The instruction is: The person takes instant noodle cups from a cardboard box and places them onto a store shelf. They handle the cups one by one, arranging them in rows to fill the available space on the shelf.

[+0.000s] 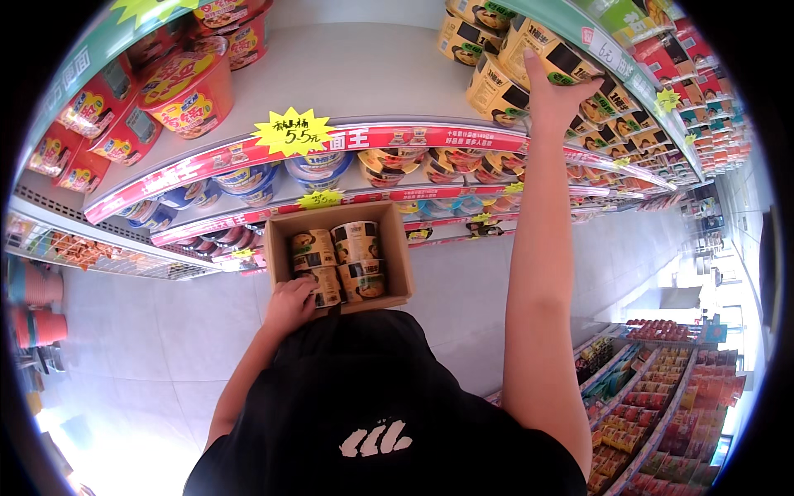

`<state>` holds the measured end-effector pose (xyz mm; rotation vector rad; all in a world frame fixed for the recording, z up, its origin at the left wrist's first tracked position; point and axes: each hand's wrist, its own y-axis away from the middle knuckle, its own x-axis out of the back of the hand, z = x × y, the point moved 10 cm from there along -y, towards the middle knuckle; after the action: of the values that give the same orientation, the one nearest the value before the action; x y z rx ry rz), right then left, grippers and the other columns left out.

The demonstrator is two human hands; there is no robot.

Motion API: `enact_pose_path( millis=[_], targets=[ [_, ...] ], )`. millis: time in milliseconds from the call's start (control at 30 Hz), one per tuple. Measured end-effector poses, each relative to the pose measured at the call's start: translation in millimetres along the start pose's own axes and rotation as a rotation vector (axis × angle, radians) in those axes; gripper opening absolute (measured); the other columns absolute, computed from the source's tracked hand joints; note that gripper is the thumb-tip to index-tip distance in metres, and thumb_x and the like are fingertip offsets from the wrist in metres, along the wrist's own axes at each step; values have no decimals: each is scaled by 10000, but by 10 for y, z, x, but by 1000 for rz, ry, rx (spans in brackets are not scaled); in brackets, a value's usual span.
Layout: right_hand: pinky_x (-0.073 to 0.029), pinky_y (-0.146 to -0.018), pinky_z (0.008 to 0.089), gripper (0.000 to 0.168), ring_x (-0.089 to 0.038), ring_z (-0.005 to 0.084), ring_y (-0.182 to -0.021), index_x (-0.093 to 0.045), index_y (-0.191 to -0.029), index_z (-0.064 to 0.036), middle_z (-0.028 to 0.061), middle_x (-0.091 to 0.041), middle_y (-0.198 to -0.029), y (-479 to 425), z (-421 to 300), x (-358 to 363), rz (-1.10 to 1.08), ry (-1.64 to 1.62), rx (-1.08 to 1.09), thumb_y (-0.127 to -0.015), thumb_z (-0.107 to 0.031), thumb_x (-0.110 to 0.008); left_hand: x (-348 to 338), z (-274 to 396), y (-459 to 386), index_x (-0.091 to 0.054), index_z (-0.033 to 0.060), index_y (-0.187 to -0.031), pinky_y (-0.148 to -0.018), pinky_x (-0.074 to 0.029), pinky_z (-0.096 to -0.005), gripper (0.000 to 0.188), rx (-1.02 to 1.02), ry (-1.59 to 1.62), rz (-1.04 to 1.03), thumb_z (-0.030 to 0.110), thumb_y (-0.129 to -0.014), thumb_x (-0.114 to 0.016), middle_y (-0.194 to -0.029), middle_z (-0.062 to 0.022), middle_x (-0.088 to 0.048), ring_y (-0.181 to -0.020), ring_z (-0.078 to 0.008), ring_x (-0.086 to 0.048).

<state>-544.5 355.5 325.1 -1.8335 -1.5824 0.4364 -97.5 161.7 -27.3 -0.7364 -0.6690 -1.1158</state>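
Note:
My right hand (557, 96) reaches up to the shelf, thumb and fingers spread around a yellow instant-noodle tub (535, 44). That tub sits at the upper level of a stack, with another yellow tub (496, 90) just below it to the left. Against my front is an open cardboard box (402, 260) holding several yellow noodle tubs (356, 242) in two rows. My left hand (293, 304) lies over its near left rim, fingertips reaching inside beside the nearest left tub (327, 285). The undersides of the fingers are hidden.
Red noodle tubs (189, 93) stand on the left of the same shelf (347, 68). Below, lower shelves hold blue tubs (319, 167). A yellow star-shaped price tag (291, 132) juts from the shelf edge. Another stocked rack (651, 397) is behind on the right, and stacked plastic buckets (40, 325) are at left.

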Motion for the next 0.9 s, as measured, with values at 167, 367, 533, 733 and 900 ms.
enact_pose_path(
  millis=[167,367,533,733,900],
  targets=[
    [-346,-1198,421,1413,-412,408,-1433,25,-1595,98,339,-323,-1562,124,-114,14,-20,3,-9,-698,-463,-911,11,8,-2,-694,104,-1099,-894,-514,-465,237,-22,3,-22,103,-863,-677,-1112,-85,-720,-1002,-325,-688],
    [-405,-1159,410,1344,-421,341,-1412,2,-1602,77,280,-322,-1553,343,-171,380,26,-215,16,-715,-322,-926,16,101,-139,-687,83,-1091,-860,-537,-468,217,-84,63,-56,96,-875,-670,-1102,-109,-717,-996,-354,-687],
    [-426,-1141,419,1108,-452,295,-1374,-89,-1618,-14,211,-347,-1545,770,-140,817,80,-339,-16,-813,-169,-835,298,310,-509,-680,57,-1121,-851,-551,-458,251,-111,147,-24,88,-872,-688,-1086,-138,-717,-979,-373,-694],
    [-380,-1169,607,1060,-421,366,-1442,-205,-1626,-117,146,-329,-1623,2042,708,1350,-97,-1036,-337,-828,-489,-795,1145,1344,-1596,-648,32,-1227,-830,-576,-370,340,-357,221,233,72,-895,-712,-1050,-145,-714,-930,-281,-721],
    [-375,-1183,627,1232,-375,391,-1480,-215,-1628,-138,132,-322,-1643,3507,657,1635,-190,-1154,-651,-720,-713,-817,1408,2281,-2952,-604,86,-1355,-1025,-512,-449,709,-539,295,463,212,-728,-912,-1234,-164,-671,-1156,-398,-644]
  ],
)
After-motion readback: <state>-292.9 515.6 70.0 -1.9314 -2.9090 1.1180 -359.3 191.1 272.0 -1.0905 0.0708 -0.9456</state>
